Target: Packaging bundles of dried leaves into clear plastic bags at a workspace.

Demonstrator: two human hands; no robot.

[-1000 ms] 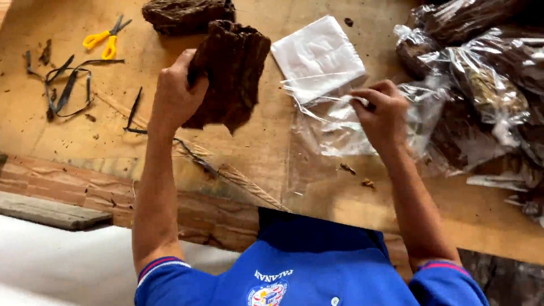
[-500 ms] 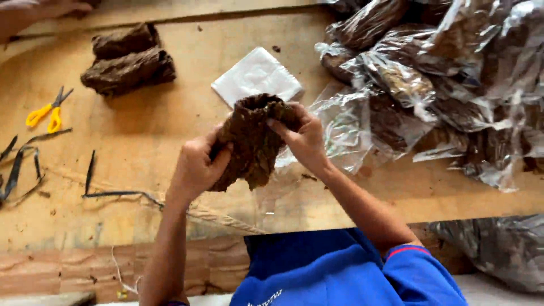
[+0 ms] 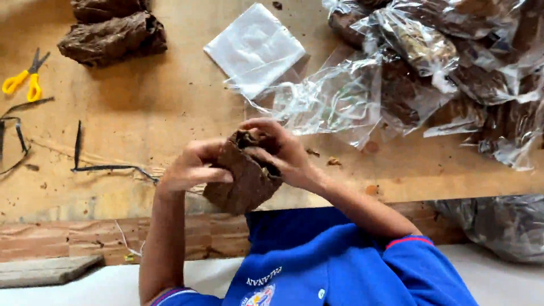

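Both my hands hold one brown bundle of dried leaves (image 3: pixel 243 178) above the near edge of the wooden table (image 3: pixel 170 113). My left hand (image 3: pixel 190 167) grips its left side with the fingers laid across the front. My right hand (image 3: pixel 280 150) grips the top right, fingers curled over the frayed upper end. An empty clear plastic bag (image 3: pixel 323 99) lies crumpled on the table just beyond my right hand.
Two more brown leaf bundles (image 3: pixel 110 37) lie at the far left. Yellow-handled scissors (image 3: pixel 25 76) and dark strips (image 3: pixel 96 164) lie at the left. A stack of flat clear bags (image 3: pixel 255 48) sits in the middle. Several filled bags (image 3: pixel 453 62) are piled at right.
My right hand left the plastic bag and joined my left on the bundle. Both hands then brought the bundle lower and nearer to me, and the view shifted.
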